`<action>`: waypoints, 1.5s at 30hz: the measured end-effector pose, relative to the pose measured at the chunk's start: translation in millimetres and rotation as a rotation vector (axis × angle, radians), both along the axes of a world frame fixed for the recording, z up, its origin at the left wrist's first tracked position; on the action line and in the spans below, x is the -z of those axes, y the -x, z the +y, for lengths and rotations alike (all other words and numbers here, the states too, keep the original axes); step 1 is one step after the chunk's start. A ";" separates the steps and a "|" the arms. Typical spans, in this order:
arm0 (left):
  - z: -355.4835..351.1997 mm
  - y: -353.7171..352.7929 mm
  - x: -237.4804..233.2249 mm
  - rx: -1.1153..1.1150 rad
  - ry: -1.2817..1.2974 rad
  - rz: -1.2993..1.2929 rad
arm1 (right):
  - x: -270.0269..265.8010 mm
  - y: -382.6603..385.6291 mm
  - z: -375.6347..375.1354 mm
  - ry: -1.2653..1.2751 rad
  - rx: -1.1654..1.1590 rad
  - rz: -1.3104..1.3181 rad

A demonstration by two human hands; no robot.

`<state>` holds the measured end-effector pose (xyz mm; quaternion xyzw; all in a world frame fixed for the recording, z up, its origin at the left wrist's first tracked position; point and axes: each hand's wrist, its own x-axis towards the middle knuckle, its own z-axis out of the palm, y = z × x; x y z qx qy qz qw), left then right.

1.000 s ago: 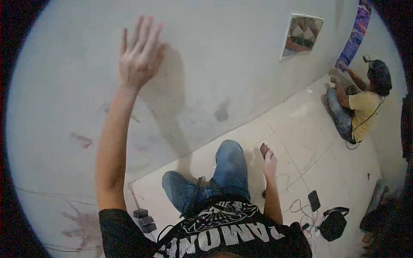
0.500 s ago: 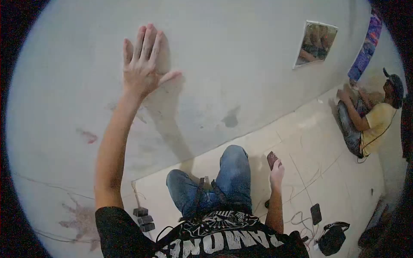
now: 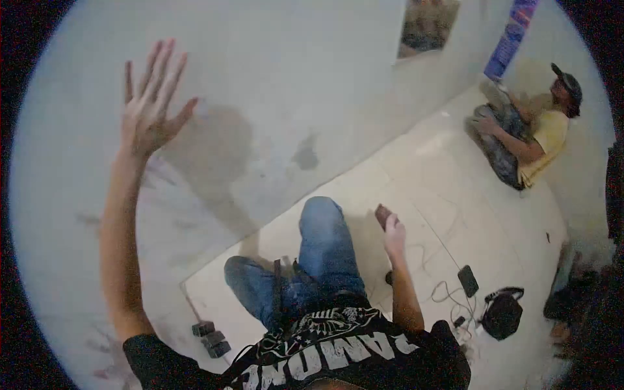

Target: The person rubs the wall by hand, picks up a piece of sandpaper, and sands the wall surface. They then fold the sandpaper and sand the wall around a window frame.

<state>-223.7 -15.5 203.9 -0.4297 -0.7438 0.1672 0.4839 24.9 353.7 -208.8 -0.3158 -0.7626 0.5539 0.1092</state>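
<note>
Left hand point(image 3: 148, 125) is raised at wall point(image 3: 292, 78), fingers spread wide, nothing held; brown block point(image 3: 382, 214) is gripped in right hand point(image 3: 394, 236), fingers closed.

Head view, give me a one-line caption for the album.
Left hand raised, open, before a grey wall; right hand grips a small brown object.

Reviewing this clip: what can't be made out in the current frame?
All in the head view:
Brown piece in the right hand: too small and blurred to identify.
Panel on the wall: top cut off by the frame edge.
Left hand: its far side hides any wall contact.
</note>
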 end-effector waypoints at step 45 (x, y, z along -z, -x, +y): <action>51.4 -5.7 109.4 0.282 -0.578 -1.250 | -126.9 105.7 -121.1 0.480 -0.033 0.401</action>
